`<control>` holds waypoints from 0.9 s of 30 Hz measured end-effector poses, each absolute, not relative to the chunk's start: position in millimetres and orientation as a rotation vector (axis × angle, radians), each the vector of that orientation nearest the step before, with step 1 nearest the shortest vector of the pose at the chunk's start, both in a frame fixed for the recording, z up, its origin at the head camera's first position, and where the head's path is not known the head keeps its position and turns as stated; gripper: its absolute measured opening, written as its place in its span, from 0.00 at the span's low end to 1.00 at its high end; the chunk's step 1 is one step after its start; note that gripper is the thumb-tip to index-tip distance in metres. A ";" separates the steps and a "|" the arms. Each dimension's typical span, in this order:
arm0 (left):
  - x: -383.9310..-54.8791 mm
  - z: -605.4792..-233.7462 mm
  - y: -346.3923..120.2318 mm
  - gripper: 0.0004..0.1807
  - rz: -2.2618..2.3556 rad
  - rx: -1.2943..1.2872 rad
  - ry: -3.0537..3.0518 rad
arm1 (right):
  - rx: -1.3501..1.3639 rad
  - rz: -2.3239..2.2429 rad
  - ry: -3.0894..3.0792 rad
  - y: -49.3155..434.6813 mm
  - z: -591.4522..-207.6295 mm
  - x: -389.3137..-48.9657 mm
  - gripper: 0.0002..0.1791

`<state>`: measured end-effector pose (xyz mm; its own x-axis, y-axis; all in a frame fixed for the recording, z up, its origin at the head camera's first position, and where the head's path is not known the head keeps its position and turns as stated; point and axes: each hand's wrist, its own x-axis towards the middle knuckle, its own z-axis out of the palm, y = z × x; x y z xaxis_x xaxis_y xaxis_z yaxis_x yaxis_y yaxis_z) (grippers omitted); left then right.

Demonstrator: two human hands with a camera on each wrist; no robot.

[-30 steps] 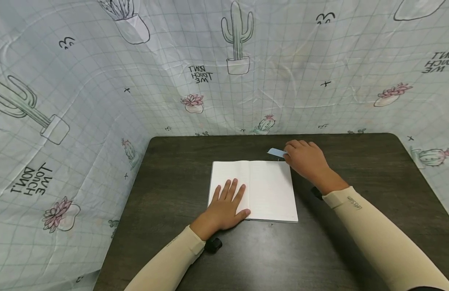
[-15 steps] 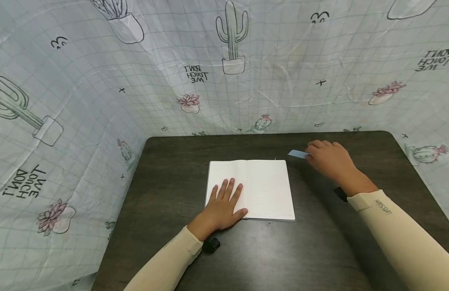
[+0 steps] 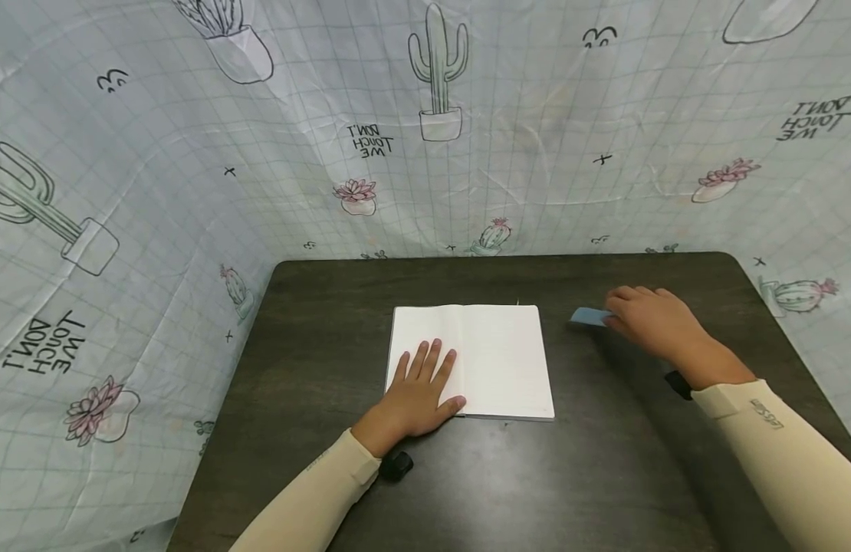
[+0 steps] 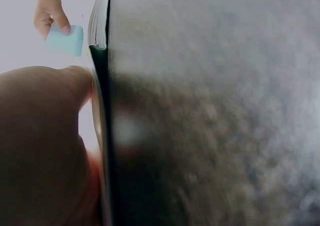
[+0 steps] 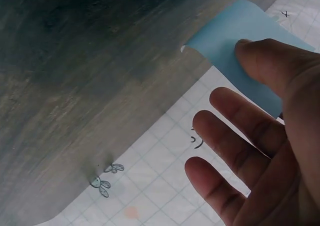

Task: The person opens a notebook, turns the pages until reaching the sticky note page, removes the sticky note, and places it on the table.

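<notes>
An open notebook (image 3: 506, 360) with pale pages lies in the middle of the dark table. Flat on its left page rests my left hand (image 3: 415, 399), fingers spread, the thumb near the lower edge by the fold. To the right of the notebook, my right hand (image 3: 653, 322) pinches a blue sticky note (image 3: 589, 317) over the table. In the right wrist view the thumb presses on the face of the blue sticky note (image 5: 235, 46), whose far edge curls, while the other fingers extend below it. The left wrist view shows the notebook's page edges (image 4: 100, 23) beside the left thumb.
The dark table (image 3: 315, 368) has a rounded far edge. Behind and to the left hangs a white grid-patterned cloth (image 3: 294, 153) printed with cacti and lettering. Black wrist cameras, such as the left one (image 3: 396, 465), sit under both wrists.
My right hand has moved right, away from the notebook's top right corner, and slightly nearer, carrying the blue sticky note. The left hand stays on the left page. The head view shifted slightly.
</notes>
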<state>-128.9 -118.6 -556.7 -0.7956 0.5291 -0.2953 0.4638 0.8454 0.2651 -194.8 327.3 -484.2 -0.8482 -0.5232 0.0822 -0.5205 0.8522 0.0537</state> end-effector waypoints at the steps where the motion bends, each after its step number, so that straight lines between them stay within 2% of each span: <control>1: -128.9 -555.8 -118.7 0.47 0.255 0.743 2.664 | 0.829 -0.046 -2.944 327.6 -484.2 -194.2 0.13; 27: -133.4 -567.1 -119.6 0.48 0.264 0.724 2.649 | 0.837 -0.080 -3.039 324.7 -497.9 -191.4 0.10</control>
